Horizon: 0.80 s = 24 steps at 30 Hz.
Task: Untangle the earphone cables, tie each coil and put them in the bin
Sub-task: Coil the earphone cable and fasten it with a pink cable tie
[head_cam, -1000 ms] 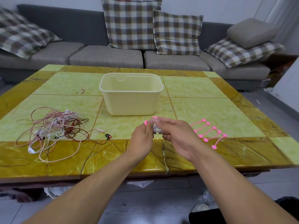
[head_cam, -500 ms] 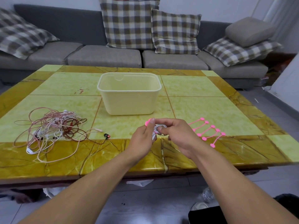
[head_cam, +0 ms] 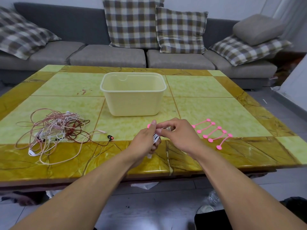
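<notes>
At lower centre, our left hand [head_cam: 146,140] grips a white cable coil [head_cam: 156,138] while our right hand [head_cam: 174,132] pinches a pink tie [head_cam: 149,125] around it. We judge fastening comes next, then the bin [head_cam: 132,103], upper centre.

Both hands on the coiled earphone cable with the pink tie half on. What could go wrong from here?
1. The pink tie only peeks out past the left hand; if it slips before fastening, the coiled cable may spring loose.
2. The right hand pinches the coil over the table's near edge, so a drop could land on the floor.
3. The tangled cables trail a red earbud toward the hands; a forearm might snag it.
</notes>
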Each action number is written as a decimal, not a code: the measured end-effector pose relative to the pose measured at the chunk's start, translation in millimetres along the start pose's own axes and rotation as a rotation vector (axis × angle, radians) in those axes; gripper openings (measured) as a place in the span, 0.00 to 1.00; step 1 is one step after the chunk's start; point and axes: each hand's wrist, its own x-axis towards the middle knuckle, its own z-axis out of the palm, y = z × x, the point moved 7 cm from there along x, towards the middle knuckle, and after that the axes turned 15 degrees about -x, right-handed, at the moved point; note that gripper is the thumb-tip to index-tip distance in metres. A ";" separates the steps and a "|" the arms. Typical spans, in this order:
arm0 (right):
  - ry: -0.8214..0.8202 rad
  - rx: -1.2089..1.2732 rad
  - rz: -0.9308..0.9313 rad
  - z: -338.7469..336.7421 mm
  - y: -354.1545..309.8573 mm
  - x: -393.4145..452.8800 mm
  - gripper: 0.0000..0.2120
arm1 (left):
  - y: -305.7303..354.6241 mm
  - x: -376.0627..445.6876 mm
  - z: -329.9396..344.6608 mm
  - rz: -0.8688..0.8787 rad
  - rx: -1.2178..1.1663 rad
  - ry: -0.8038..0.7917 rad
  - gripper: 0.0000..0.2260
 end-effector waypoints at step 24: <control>0.440 -0.148 -0.235 -1.2 -30.6 -14.4 0.00 | 3.9 6.1 -5.7 -0.166 -0.862 0.300 0.14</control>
